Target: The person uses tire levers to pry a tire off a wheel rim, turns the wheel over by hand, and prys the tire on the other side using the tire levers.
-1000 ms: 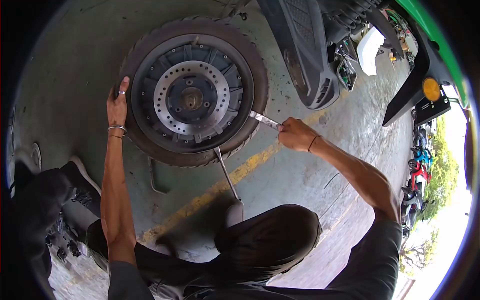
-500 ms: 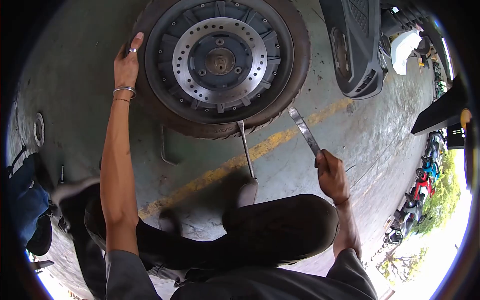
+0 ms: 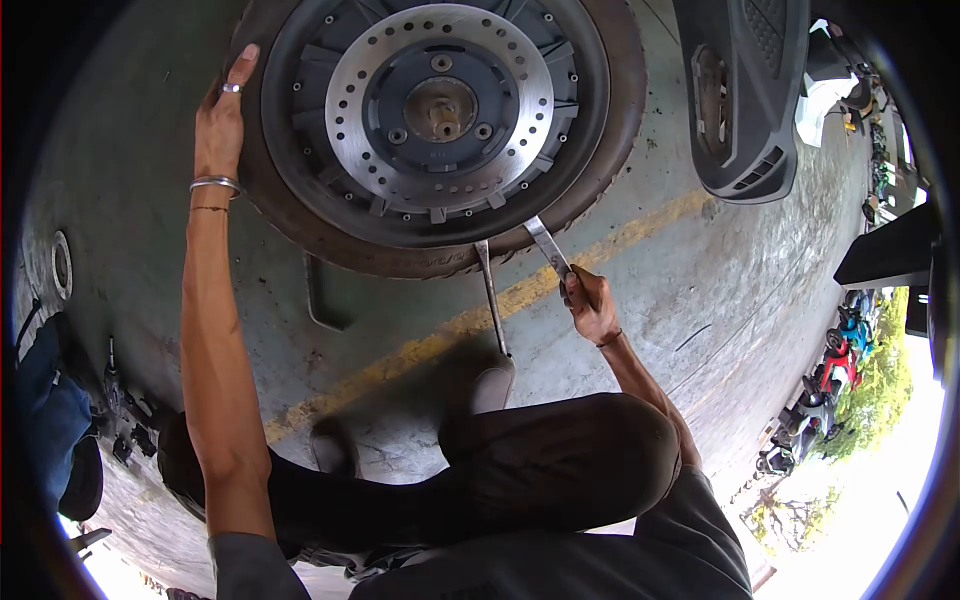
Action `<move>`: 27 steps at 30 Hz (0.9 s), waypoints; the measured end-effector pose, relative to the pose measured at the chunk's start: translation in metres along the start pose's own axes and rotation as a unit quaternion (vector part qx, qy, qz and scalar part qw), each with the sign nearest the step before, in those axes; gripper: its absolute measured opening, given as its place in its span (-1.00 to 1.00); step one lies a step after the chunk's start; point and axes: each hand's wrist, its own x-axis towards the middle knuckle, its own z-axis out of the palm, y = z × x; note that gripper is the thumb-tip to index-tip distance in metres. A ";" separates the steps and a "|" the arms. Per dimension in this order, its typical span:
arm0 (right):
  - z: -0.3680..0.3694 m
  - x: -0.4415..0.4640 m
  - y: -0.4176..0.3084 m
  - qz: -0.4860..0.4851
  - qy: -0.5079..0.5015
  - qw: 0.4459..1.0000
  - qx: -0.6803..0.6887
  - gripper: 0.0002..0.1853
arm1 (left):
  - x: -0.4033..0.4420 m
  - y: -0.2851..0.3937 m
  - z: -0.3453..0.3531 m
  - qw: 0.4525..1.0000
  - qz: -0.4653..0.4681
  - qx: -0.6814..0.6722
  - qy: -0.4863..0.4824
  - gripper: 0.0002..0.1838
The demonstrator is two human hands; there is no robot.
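Observation:
A black tyre on a dark rim with a drilled silver brake disc fills the upper middle. My left hand grips the tyre's left side, its thumb on top and its other fingers partly hidden. Closed round a flat metal lever, my right hand holds it with the tip against the rim's lower right edge. Just left of it a second, thinner lever is lodged between tyre and rim, its lower end by my shoe.
A bent metal rod lies below the tyre. Black vehicle bodywork stands at upper right. A metal ring rests on the floor at far left, above a person's blue-clothed leg. Parked motorcycles line the far right.
My right hand took the flat lever off the rim's right side, then brought it left to the lower edge beside the thinner lever. The wheel appears larger and higher in view. My left hand stays on the tyre.

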 end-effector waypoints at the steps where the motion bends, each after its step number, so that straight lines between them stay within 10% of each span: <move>1: 0.003 -0.005 -0.001 0.013 0.004 1.000 -0.003 -0.60 | -0.005 0.003 0.000 1.000 -0.008 0.015 0.005 -0.07; 11: -0.005 -0.012 -0.147 0.370 -0.028 0.927 -0.055 -0.58 | -0.015 0.015 -0.005 0.997 -0.053 0.048 0.032 0.13; 27: 0.002 -0.032 -0.091 0.218 0.020 0.976 -0.007 -0.54 | -0.010 -0.006 0.000 0.999 -0.010 -0.008 0.036 0.06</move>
